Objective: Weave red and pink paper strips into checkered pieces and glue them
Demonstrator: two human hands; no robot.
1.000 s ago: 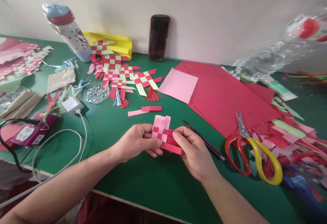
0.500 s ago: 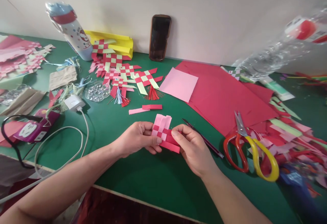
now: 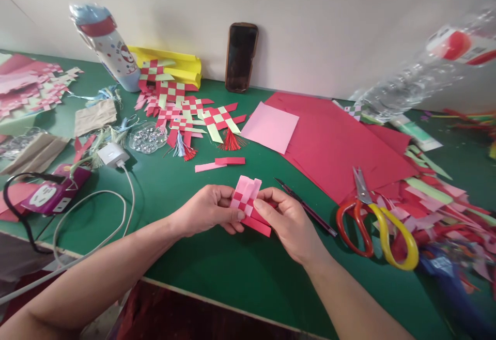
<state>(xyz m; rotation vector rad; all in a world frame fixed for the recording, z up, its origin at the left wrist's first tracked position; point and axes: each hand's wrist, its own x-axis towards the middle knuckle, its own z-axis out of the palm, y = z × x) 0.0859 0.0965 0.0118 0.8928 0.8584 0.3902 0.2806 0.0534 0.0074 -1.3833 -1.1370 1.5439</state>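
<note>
Between my hands is a small piece of woven paper strips (image 3: 245, 201), pink and red in a checkered pattern. Its pink ends point away from me and its red ends lean to the right. My left hand (image 3: 217, 211) pinches its left edge between thumb and fingers. On the right side, my right hand (image 3: 284, 218) is closed on the red strips, thumb on top near the weave. Just beyond lie two loose strips, a pink strip (image 3: 204, 167) and a red strip (image 3: 230, 160). A dark pen-like tool (image 3: 310, 208) rests right of my right hand.
Scissors (image 3: 368, 216) with red and yellow handles lie at right beside paper scraps (image 3: 437, 205). Red sheets (image 3: 333, 143) and a pink square (image 3: 270, 127) are behind. Woven paper fish (image 3: 219, 118), a phone (image 3: 241, 57), a flask (image 3: 108, 45) and a white cable (image 3: 126, 211) are around.
My right thumb has moved slightly left along the woven paper, closer to its checkered part. My left hand keeps its grip in about the same place.
</note>
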